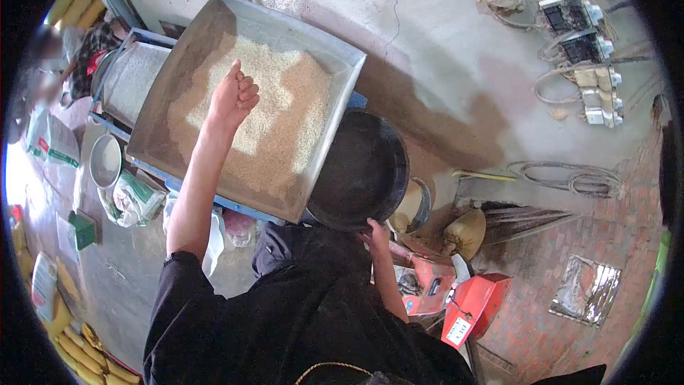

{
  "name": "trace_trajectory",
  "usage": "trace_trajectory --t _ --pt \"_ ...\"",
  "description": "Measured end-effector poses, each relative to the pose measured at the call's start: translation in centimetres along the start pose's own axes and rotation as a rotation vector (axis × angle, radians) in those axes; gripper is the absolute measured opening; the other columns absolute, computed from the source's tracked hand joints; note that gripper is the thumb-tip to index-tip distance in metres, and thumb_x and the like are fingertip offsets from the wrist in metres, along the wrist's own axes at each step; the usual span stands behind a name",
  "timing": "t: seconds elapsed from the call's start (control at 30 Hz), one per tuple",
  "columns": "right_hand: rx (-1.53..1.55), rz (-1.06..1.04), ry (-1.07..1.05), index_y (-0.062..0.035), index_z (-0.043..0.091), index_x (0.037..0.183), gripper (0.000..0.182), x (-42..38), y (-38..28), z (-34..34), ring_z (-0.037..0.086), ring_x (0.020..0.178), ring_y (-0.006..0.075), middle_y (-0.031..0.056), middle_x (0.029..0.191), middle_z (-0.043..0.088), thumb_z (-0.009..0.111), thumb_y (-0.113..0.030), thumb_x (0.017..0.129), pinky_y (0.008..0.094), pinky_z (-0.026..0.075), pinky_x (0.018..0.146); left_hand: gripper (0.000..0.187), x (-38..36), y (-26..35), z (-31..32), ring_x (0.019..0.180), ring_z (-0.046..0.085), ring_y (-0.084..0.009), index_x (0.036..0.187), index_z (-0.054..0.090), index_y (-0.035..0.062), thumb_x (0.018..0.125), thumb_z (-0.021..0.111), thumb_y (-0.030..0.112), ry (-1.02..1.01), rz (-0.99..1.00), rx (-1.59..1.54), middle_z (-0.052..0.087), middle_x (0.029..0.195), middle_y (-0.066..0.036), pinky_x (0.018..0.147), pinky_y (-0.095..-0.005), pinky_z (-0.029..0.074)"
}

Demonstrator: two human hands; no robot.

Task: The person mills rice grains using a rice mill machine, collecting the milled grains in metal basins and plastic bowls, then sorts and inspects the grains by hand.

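Observation:
My left hand [235, 96] is closed, with curled fingers, above the grain [288, 128] in a large metal hopper tray [203, 32]. Whatever it may hold is hidden. Pale and brownish patches of grain cover the bottom of the tray, partly in sunlight. My right hand [376, 237] grips the near rim of a round black tub [360, 167]. The tub is beside the tray, on its right, and its inside looks dark.
A red machine part [474, 306] stands near my right side, by a tan sack [464, 232]. A metal bowl [106, 160] and white bags [135, 198] are at left. Another person [85, 57] is at the far left. Electrical boxes [570, 25] and coiled cable [577, 177] are at right.

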State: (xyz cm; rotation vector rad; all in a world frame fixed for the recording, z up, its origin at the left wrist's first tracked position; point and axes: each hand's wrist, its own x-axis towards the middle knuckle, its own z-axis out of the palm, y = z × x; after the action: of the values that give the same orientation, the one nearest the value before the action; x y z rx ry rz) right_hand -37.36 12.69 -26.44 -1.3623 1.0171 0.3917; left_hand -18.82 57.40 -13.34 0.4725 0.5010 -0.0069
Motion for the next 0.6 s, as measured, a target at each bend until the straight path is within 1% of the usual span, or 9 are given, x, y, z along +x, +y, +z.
trace_trajectory --t 0.03,0.1,0.17,0.3,0.4,0.47,0.53,0.57,0.6 --pt "-0.013 -0.004 -0.001 0.0045 0.048 0.114 0.041 2.0 0.4 -1.0 0.058 0.094 0.0280 0.0128 0.105 0.058 0.059 -0.009 0.077 0.0395 0.047 0.084 0.035 -0.1 0.1 -0.2 0.043 0.026 -0.0084 0.069 0.032 0.0140 0.097 0.040 0.032 0.004 0.005 -0.012 0.027 0.055 0.002 0.034 -0.0226 0.020" --pt "-0.204 -0.445 0.397 0.0046 0.046 0.117 0.041 8.4 1.8 -4.6 0.057 0.096 0.0277 0.0137 0.107 0.056 0.059 -0.008 0.080 0.0361 0.046 0.084 0.033 -0.3 0.1 -0.3 0.044 0.026 -0.0079 0.072 0.035 0.0128 0.097 0.041 0.034 0.010 0.009 -0.032 0.031 0.057 0.002 0.035 -0.0219 0.021" --pt "-0.196 -0.765 0.662 0.0027 0.038 0.125 0.050 1.9 -6.3 1.2 0.047 0.112 0.0294 0.0232 0.119 0.048 0.059 -0.010 0.082 0.0383 0.037 0.098 0.033 -0.3 -0.1 -1.0 0.044 0.026 -0.0077 0.073 0.036 0.0122 0.097 0.041 0.035 0.023 0.020 -0.056 0.032 0.057 0.001 0.035 -0.0215 0.021" --pt "-0.070 -1.368 0.151 0.0017 0.045 0.118 0.031 -6.1 -18.5 12.2 0.051 0.112 0.0255 0.0199 0.120 0.051 0.053 -0.003 0.088 0.0337 0.039 0.097 0.030 0.8 0.1 -3.7 0.049 0.034 -0.0071 0.078 0.040 0.0104 0.096 0.043 0.034 -0.093 -0.022 -0.172 0.039 0.063 0.000 0.036 -0.0208 0.025" --pt "-0.268 -1.447 -0.263 0.0008 0.058 0.104 0.016 -9.1 -22.6 21.5 0.060 0.097 0.0188 0.0127 0.101 0.064 0.051 -0.003 0.090 0.0307 0.046 0.087 0.027 2.4 -0.1 -5.4 0.054 0.038 -0.0071 0.083 0.045 0.0083 0.096 0.044 0.032 -0.144 -0.086 -0.270 0.045 0.069 -0.002 0.038 -0.0206 0.029" --pt "-0.748 -1.476 -0.517 -0.0026 0.059 0.112 0.027 -9.7 -23.6 27.0 0.059 0.101 0.0190 0.0107 0.109 0.063 0.055 -0.018 0.090 0.0312 0.044 0.091 0.025 2.3 -0.2 -5.2 0.057 0.041 -0.0070 0.088 0.049 0.0067 0.096 0.044 0.029 -0.191 -0.112 -0.313 0.048 0.073 -0.003 0.040 -0.0203 0.032" --pt "-1.261 -1.438 -0.586 -0.0072 0.047 0.128 0.053 -8.0 -22.2 32.3 0.041 0.123 0.0291 0.0159 0.134 0.042 0.058 -0.037 0.085 0.0433 0.038 0.098 0.025 1.5 -0.4 -3.5 0.068 0.054 -0.0174 0.105 0.055 0.0042 0.093 0.048 0.024 0.172 0.211 0.448 0.058 0.088 -0.009 0.053 -0.0264 0.045" --pt "-1.549 -1.320 -0.483 -0.0078 0.041 0.133 0.066 -8.0 -20.9 34.2 0.034 0.129 0.0328 0.0172 0.141 0.033 0.061 -0.044 0.081 0.0473 0.035 0.100 0.025 3.8 -0.7 -6.1 0.068 0.054 -0.0174 0.105 0.055 0.0042 0.093 0.048 0.024 0.176 0.216 0.449 0.058 0.088 -0.009 0.053 -0.0264 0.045" --pt "-1.545 -1.326 -0.492 -0.0078 0.041 0.133 0.066 -7.8 -20.2 35.1 0.034 0.129 0.0328 0.0172 0.141 0.033 0.061 -0.044 0.081 0.0473 0.035 0.100 0.026 8.2 -1.4 -11.0 0.082 0.056 -0.0216 0.109 0.055 0.0019 0.092 0.047 0.020 0.119 0.481 1.122 0.059 0.097 -0.009 0.064 -0.0315 0.047"
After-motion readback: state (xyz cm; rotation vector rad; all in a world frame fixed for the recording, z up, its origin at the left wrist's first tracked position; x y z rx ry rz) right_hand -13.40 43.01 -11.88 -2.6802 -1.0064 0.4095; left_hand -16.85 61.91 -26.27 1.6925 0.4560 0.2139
